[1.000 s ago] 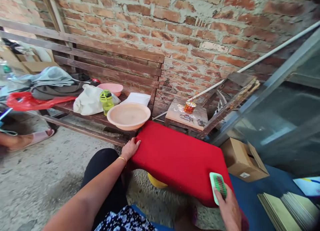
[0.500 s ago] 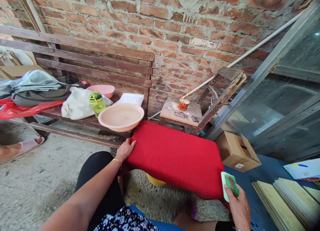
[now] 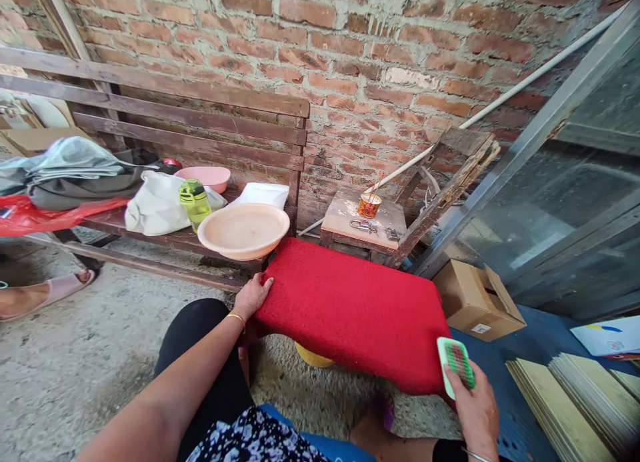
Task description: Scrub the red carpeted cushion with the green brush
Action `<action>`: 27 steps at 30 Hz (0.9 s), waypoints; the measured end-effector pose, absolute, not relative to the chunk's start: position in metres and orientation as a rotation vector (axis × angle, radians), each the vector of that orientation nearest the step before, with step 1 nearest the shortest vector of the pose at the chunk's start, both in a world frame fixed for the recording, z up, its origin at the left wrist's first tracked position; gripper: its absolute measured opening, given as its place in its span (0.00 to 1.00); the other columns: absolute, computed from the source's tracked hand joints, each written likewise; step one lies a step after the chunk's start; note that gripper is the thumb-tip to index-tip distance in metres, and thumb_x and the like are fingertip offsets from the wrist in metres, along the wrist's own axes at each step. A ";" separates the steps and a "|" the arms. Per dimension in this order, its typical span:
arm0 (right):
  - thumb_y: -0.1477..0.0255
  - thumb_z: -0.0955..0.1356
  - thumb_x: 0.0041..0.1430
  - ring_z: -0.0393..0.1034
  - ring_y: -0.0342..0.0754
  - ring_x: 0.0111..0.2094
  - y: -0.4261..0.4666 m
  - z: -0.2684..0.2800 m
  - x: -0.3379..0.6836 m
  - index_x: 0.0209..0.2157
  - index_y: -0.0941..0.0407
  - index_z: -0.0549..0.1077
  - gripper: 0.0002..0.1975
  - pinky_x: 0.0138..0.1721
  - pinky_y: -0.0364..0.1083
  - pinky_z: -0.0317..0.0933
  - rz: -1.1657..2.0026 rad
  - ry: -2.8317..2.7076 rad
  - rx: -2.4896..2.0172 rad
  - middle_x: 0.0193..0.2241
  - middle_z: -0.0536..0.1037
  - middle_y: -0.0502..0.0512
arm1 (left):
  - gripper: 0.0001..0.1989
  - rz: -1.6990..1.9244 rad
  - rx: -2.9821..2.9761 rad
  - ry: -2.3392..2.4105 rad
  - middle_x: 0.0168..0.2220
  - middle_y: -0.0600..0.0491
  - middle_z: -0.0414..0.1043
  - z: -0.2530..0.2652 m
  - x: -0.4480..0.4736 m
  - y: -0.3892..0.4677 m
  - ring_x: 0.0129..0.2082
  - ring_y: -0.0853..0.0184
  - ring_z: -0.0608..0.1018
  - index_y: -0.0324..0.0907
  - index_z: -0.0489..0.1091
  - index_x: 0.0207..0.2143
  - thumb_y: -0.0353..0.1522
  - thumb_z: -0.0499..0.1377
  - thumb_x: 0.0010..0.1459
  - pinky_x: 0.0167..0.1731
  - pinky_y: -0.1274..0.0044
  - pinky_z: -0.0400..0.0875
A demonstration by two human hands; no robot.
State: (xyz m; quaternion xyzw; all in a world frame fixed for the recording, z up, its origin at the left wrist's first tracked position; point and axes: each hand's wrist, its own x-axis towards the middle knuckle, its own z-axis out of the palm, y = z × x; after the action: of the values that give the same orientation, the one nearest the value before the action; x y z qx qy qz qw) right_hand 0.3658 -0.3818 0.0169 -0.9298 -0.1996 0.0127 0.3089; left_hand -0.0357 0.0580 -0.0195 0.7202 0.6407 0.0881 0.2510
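A red cloth (image 3: 350, 309) lies stretched over a low bench-like surface in front of me. At its left edge my left hand (image 3: 253, 295) is closed on the cloth, thumb on top; some fingers are hidden. Off the near right corner, my right hand (image 3: 477, 399) is closed round a scrub brush (image 3: 454, 365) with a pale green-white back and green and reddish bristles. The brush is tilted with its bristles turned up towards me, beside the cloth's right edge.
A wide pale basin (image 3: 243, 227) sits at the wooden bench's (image 3: 200, 125) right end, beside a green bottle (image 3: 194, 202) and a white bag (image 3: 150, 205). Behind the cloth stands an old chair (image 3: 345, 212) with a paper cup (image 3: 369, 204) and padlocks. A cardboard box (image 3: 470, 302) and stacked boards (image 3: 550, 409) lie right.
My right hand has shifted slightly up and left with the brush, tilting it a little. My left hand stays on the cloth's edge. The view has shifted slightly.
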 end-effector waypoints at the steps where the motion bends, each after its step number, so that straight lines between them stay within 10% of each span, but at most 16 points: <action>1: 0.39 0.62 0.47 0.69 0.67 0.52 -0.375 0.015 0.361 0.56 0.61 0.69 0.47 0.54 0.61 0.63 0.049 -0.605 -2.435 0.50 0.75 0.71 | 0.32 0.245 1.964 1.744 0.55 0.38 0.73 -0.020 -0.036 0.058 0.54 0.49 0.77 0.43 0.62 0.61 0.52 0.44 0.66 0.52 0.62 0.68; 10: 0.36 0.55 0.53 0.67 0.77 0.53 -0.397 0.038 0.364 0.63 0.52 0.64 0.47 0.43 0.72 0.63 -0.006 -0.031 -2.729 0.48 0.73 0.79 | 0.31 0.244 1.955 1.751 0.56 0.39 0.73 -0.012 -0.034 0.054 0.54 0.49 0.76 0.43 0.63 0.61 0.52 0.45 0.66 0.52 0.63 0.68; 27: 0.43 0.56 0.53 0.75 0.66 0.44 -0.319 0.026 0.318 0.59 0.54 0.67 0.41 0.41 0.61 0.68 0.213 -0.755 -2.592 0.46 0.77 0.67 | 0.29 0.244 1.918 1.740 0.56 0.40 0.73 0.000 -0.032 0.048 0.55 0.49 0.76 0.43 0.63 0.61 0.50 0.46 0.66 0.54 0.62 0.67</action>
State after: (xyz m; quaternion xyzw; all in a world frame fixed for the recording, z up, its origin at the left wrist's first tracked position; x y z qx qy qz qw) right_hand 0.3182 -0.3195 0.0258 -0.9347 -0.2723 0.0766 0.2151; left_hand -0.0318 0.0484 -0.0003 0.7105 0.6447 0.0905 0.2671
